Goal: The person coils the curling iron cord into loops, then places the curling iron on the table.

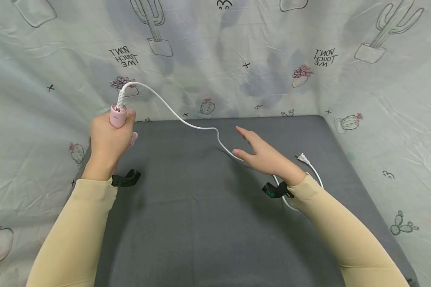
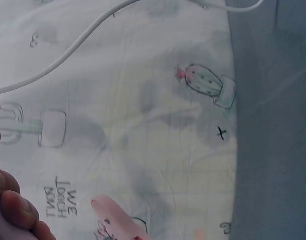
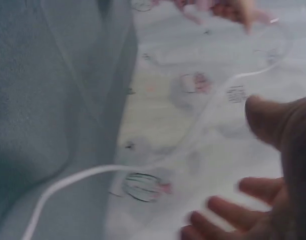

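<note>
My left hand (image 1: 109, 138) grips a pink curling iron (image 1: 117, 116) by its handle, over the far left of the table. The handle's cord end points up, and most of the tool is hidden behind the hand. A pink lever-like tab (image 2: 117, 217) shows at the bottom of the left wrist view. From the handle a white cord (image 1: 167, 104) arcs to the right and passes below my right hand (image 1: 267, 155). That hand hovers with straight fingers and the thumb apart, holding nothing. In the right wrist view its fingers (image 3: 238, 212) are spread beside the cord.
A white two-pin plug (image 1: 303, 158) lies at the table's right, its cord looping back under the right forearm. Grey cloth covers the table (image 1: 194, 231). A cactus-print curtain (image 1: 215, 59) hangs behind it and along both sides.
</note>
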`<state>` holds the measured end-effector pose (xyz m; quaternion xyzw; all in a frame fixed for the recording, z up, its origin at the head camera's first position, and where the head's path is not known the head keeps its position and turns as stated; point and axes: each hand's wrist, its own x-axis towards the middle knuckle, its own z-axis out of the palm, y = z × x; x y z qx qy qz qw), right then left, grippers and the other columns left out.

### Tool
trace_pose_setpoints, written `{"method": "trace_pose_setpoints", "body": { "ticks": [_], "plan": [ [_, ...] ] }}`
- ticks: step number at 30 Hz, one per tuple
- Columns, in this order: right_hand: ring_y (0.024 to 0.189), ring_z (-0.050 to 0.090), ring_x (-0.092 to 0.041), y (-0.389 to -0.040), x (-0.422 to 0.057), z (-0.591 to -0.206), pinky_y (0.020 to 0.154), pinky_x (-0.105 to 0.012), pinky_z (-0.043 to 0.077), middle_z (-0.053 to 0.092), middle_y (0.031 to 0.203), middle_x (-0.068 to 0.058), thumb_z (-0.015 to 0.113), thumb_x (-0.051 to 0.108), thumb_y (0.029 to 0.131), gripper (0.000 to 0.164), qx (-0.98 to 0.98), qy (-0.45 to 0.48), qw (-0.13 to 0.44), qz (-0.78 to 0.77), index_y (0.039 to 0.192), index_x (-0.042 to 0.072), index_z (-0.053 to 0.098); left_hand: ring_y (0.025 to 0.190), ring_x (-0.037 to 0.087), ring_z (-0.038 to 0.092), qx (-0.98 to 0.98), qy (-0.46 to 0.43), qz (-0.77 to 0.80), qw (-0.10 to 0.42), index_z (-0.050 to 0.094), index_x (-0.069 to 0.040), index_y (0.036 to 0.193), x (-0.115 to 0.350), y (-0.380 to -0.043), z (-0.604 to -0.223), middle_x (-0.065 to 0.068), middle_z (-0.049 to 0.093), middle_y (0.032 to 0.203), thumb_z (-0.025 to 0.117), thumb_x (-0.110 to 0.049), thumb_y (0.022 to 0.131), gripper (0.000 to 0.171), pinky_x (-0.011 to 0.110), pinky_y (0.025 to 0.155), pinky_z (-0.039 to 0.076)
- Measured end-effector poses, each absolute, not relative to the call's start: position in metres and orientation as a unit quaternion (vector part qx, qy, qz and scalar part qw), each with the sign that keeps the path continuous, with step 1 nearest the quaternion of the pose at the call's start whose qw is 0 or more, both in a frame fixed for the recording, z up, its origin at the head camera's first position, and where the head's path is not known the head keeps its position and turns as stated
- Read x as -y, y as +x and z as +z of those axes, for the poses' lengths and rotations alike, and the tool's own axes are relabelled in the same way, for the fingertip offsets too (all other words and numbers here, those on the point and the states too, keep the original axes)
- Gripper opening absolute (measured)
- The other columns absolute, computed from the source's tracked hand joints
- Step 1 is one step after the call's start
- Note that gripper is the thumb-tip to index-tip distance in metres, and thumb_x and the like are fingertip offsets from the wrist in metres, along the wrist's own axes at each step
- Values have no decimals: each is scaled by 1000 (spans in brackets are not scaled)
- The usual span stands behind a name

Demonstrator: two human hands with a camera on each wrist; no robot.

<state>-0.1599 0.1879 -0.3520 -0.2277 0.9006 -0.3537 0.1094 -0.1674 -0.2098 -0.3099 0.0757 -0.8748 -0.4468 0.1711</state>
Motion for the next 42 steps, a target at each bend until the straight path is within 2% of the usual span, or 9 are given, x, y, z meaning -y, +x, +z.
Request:
{"method": "trace_pose_setpoints", "body": {
  "ticks": [6, 11, 13, 15, 19, 24, 31, 37, 42],
  "plan": [
    [144, 15, -16, -210, -150, -384, 111, -47, 24, 14, 159, 6, 62, 57, 88, 80, -897, -227, 81, -370, 153, 32, 24, 65, 19, 71, 862, 30, -486, 141, 60, 1, 75, 191, -160, -310, 14, 63, 78, 63, -55, 86, 57, 25, 57, 53],
    [139, 30, -20, -225, -145, -413, 105, -48, 32, 36, 151, 2, 60, 52, 91, 38, -885, -202, 99, -408, 113, 22, 61, 68, 21, 71, 857, 8, -498, 130, 58, 2, 74, 185, -159, -314, 13, 61, 75, 63, -52, 87, 56, 26, 59, 54],
    [118, 50, -21, -222, -151, -418, 92, -45, 41, 55, 130, -4, 59, 51, 92, 34, -881, -192, 98, -420, 97, 17, 60, 64, 13, 70, 870, 5, -471, 144, 59, 0, 74, 190, -161, -318, 12, 63, 73, 62, -54, 87, 55, 25, 57, 52],
    [90, 56, -22, -217, -161, -417, 75, -42, 44, 63, 104, -8, 60, 51, 91, 36, -878, -186, 86, -433, 89, 15, 57, 59, 6, 66, 886, 10, -437, 157, 61, -3, 75, 197, -165, -321, 11, 65, 71, 60, -56, 87, 54, 25, 55, 50],
    [58, 38, -23, -205, -186, -410, 56, -35, 34, 44, 70, -11, 67, 52, 85, 42, -869, -177, 45, -459, 81, 14, 49, 51, 4, 58, 912, 21, -369, 178, 63, -7, 73, 214, -173, -325, 6, 65, 64, 56, -56, 88, 52, 31, 47, 42],
    [54, 35, -19, -193, -217, -401, 55, -34, 32, 38, 64, -3, 61, 41, 93, 30, -890, -215, -52, -399, 77, 18, 51, 52, 26, 46, 929, 13, -314, 197, 55, -8, 64, 226, -175, -329, 6, 51, 54, 56, -52, 90, 51, 40, 47, 34],
    [49, 26, -12, -188, -241, -403, 50, -32, 25, 28, 57, 5, 51, 42, 97, 43, -925, -246, -176, -231, 65, 18, 36, 50, 27, 40, 948, -19, -254, 192, 43, -12, 55, 237, -173, -332, 4, 41, 51, 57, -49, 91, 54, 40, 47, 29],
    [53, 36, -14, -190, -241, -410, 54, -34, 33, 43, 61, 2, 47, 41, 100, 38, -940, -238, -100, -222, 72, 16, 45, 52, 25, 40, 948, -24, -291, 127, 49, -10, 62, 225, -168, -330, 5, 43, 54, 55, -58, 90, 56, 39, 48, 31],
    [65, 48, -18, -189, -242, -413, 61, -37, 39, 62, 79, -4, 44, 42, 102, 35, -939, -206, 5, -277, 84, 16, 59, 67, 27, 49, 946, -69, -313, 56, 58, -8, 90, 203, -161, -329, 9, 54, 73, 55, -46, 93, 38, 40, 60, 38]
  ]
}}
